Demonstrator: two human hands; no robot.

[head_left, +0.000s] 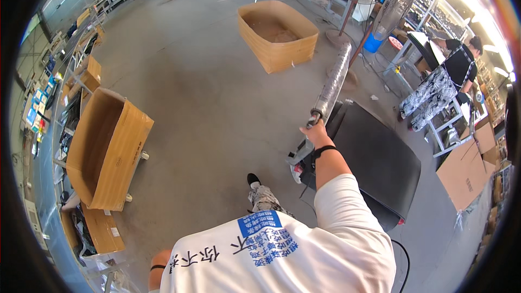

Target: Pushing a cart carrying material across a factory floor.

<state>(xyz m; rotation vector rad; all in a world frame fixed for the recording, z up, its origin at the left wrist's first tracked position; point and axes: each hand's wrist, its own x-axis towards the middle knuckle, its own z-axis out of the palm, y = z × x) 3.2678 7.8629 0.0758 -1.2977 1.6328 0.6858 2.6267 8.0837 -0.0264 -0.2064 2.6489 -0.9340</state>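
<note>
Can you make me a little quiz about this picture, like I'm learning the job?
1. True or false: the right hand holds a roll of clear wrap by its end.
2. What lies just right of that hand: A) a black sheet, B) a red bucket, C) a green net?
3. How many open cardboard boxes stand on the concrete floor?

Key: 1. True. 2. A, the black sheet. 3. Two: the octagonal box and the big box on the left.

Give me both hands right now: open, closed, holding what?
Left hand: out of the picture; only the elbow shows at the lower edge.
Right hand: closed on the handle end of a stretch-film roll, raised over the black pallet load.
</note>
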